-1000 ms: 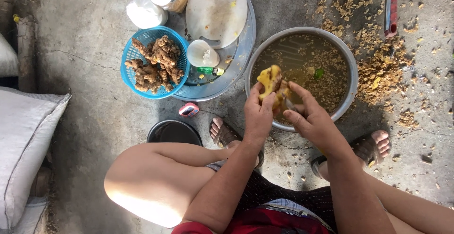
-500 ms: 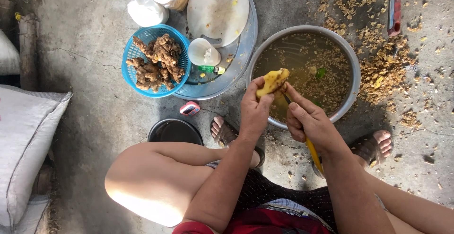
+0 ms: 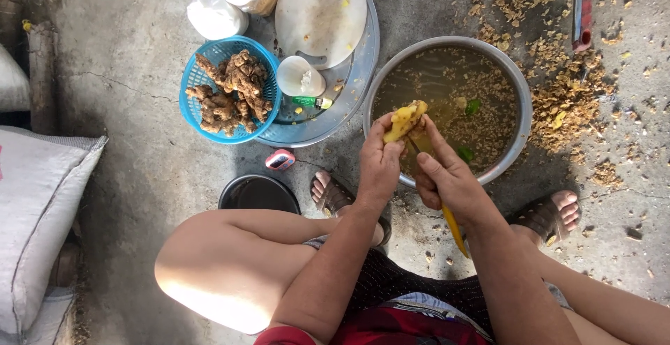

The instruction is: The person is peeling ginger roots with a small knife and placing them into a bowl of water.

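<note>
My left hand (image 3: 380,165) grips a yellow peeled piece of ginger (image 3: 405,120) over the near rim of a metal basin (image 3: 522,118) filled with murky water and peelings. My right hand (image 3: 447,177) holds a yellow-handled peeler (image 3: 455,230), its blade end against the ginger under my fingers. The handle sticks out back toward my wrist. A blue plastic basket (image 3: 190,108) with unpeeled ginger roots (image 3: 234,87) sits to the left.
A round metal tray (image 3: 363,73) holds a white cutting board (image 3: 321,13), a white cup (image 3: 300,78) and a small green item. Two lidded jars stand behind. A black bowl (image 3: 257,193) sits by my knee. Peelings litter the concrete at right. Sacks lie at left.
The right hand has slid along the ginger with the peeler, and its yellow handle now shows behind the wrist. Both hands stay over the basin's near rim.
</note>
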